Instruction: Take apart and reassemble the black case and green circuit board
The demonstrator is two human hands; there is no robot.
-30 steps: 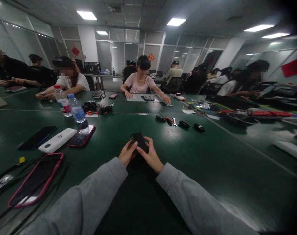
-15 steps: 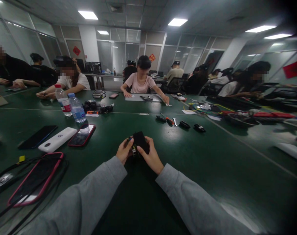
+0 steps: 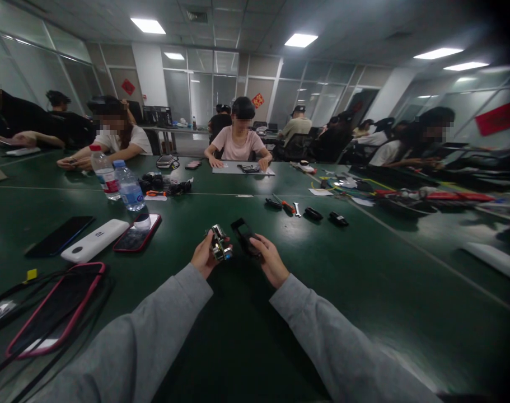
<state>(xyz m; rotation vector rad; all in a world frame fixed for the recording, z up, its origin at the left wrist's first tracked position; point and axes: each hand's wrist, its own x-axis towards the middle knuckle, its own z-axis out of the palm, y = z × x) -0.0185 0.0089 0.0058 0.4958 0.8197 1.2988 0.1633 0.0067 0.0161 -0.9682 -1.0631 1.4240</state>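
Observation:
In my left hand (image 3: 202, 256) is a small metal-and-plastic assembly (image 3: 220, 244) with shiny silver parts and a bit of blue, its exact kind unclear. My fingers are closed around its left side. My right hand (image 3: 269, 258) grips a black rectangular housing (image 3: 243, 232) by its lower right part, thumb on top. A narrow gap separates the two pieces, both held above the green table (image 3: 238, 330). Beyond them lie a screwdriver (image 3: 287, 207), a wrench (image 3: 296, 209) and small black pieces (image 3: 312, 214).
At left are phones (image 3: 137, 232), a white power bank (image 3: 95, 240), cables (image 3: 11, 291) and two water bottles (image 3: 131, 187). Wires and tools (image 3: 347, 184) spread at the far right. A co-worker in pink (image 3: 240, 143) sits opposite; other people sit around the room.
The black housing has come apart from the metal assembly. My hands have moved away from each other, left hand leftward, right hand rightward. The co-worker opposite has drawn an outstretched hand back.

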